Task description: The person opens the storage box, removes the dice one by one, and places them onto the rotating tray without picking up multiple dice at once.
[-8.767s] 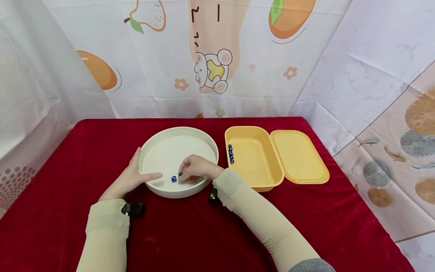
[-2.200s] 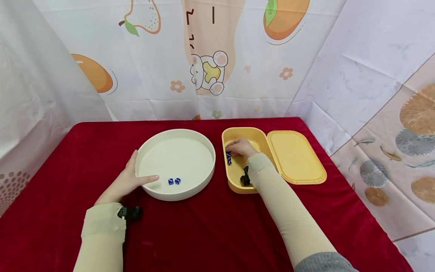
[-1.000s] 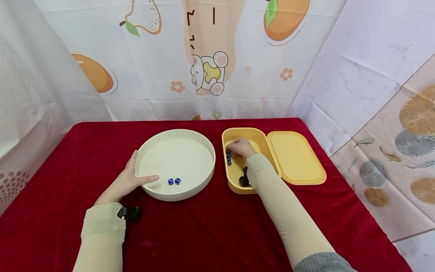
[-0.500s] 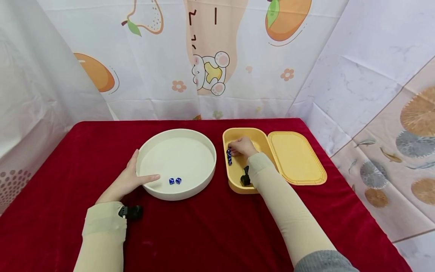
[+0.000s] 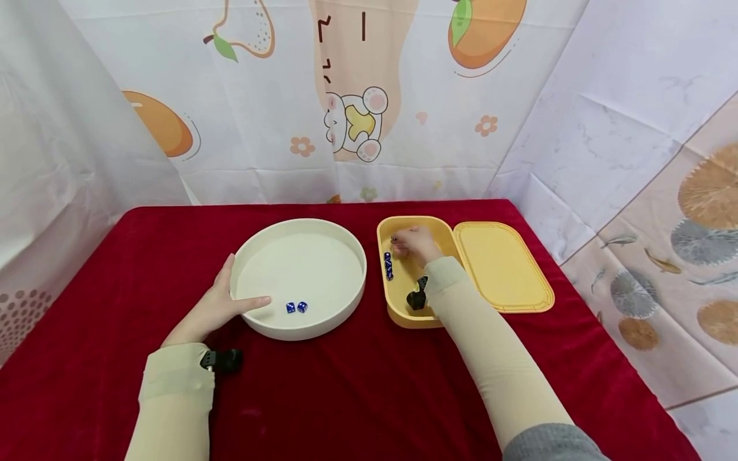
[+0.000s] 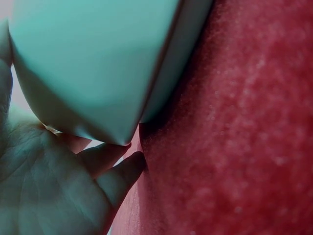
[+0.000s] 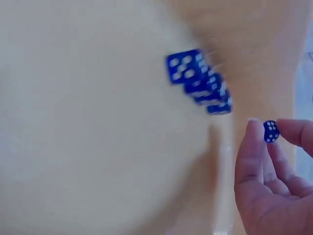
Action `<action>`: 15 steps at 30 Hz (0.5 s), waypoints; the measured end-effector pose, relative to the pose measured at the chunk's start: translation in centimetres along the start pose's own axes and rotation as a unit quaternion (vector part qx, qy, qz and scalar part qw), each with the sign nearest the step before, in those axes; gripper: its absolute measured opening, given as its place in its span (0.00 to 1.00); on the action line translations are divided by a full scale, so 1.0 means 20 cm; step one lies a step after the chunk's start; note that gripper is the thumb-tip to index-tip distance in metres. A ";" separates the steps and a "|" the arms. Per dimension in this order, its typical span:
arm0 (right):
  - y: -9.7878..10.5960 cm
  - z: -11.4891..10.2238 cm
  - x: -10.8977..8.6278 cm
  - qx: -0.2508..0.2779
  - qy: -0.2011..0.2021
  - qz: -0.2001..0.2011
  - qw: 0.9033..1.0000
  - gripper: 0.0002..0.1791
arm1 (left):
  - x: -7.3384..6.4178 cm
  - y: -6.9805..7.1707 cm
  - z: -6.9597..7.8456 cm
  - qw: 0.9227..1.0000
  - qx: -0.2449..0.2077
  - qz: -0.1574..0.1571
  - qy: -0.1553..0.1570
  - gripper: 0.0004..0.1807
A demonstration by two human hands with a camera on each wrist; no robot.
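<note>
1. The bench, under a red cloth (image 5: pixel 311 397), carries everything; the soft pile should give the containers some drag.
2. The white tray (image 5: pixel 300 269) is round, shallow and looks like stiff, fairly light plastic. Its raised wall is the natural hold. The left hand (image 5: pixel 214 306) is spread wide there, thumb across the rim and fingers against the outer wall, a grip that seems to steady rather than clasp.
3. The yellow box (image 5: pixel 399 294) also looks like light, rigid plastic; its rim would be the place to hold it.
4. The yellow lid (image 5: pixel 504 267) lies flat just beside the box; thin and stiff, it would lift best by an edge.
5. The right hand (image 5: pixel 418 243) is inside the box, its grip nearly closed, thumb and finger pinching one die.
6. The row of dice (image 7: pixel 183 67) lies near the box's left wall. A bump would likely knock it crooked.
7. Two blue dice (image 5: pixel 296 308) sit side by side near the tray's front wall.
8. The held die (image 7: pixel 271 131) is past the row's far end, apart from it. Small, hard, light and probably slick, it should resist damage but could slip; opposite faces suit a gentle fingertip pinch.
</note>
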State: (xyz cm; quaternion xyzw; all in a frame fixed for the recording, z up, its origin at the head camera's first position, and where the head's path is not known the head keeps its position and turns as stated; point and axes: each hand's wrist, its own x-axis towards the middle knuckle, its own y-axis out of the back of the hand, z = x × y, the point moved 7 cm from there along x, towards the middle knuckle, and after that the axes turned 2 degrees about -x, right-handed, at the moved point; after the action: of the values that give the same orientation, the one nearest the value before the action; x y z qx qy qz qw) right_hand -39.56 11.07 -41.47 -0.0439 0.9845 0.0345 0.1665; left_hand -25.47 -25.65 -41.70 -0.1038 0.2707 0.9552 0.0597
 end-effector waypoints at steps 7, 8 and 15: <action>-0.01 -0.07 -0.04 0.038 0.016 0.008 0.999 0.17 | 0.00 0.00 0.00 1.000 0.002 -0.001 0.002 0.70; -0.01 -0.08 -0.04 0.040 0.020 0.004 0.999 0.16 | 0.00 0.00 0.00 1.000 0.002 -0.001 0.003 0.70; -0.08 -0.20 -0.10 0.057 0.044 -0.019 0.997 0.11 | 0.00 0.00 0.01 1.000 0.001 0.000 0.003 0.71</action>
State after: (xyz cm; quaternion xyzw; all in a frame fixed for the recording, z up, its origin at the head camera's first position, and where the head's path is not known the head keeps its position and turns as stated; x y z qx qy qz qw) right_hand -38.84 9.37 -37.06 -0.0541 0.9902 -0.0271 0.1262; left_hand -25.46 -25.52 -41.52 -0.1063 0.2722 0.9545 0.0593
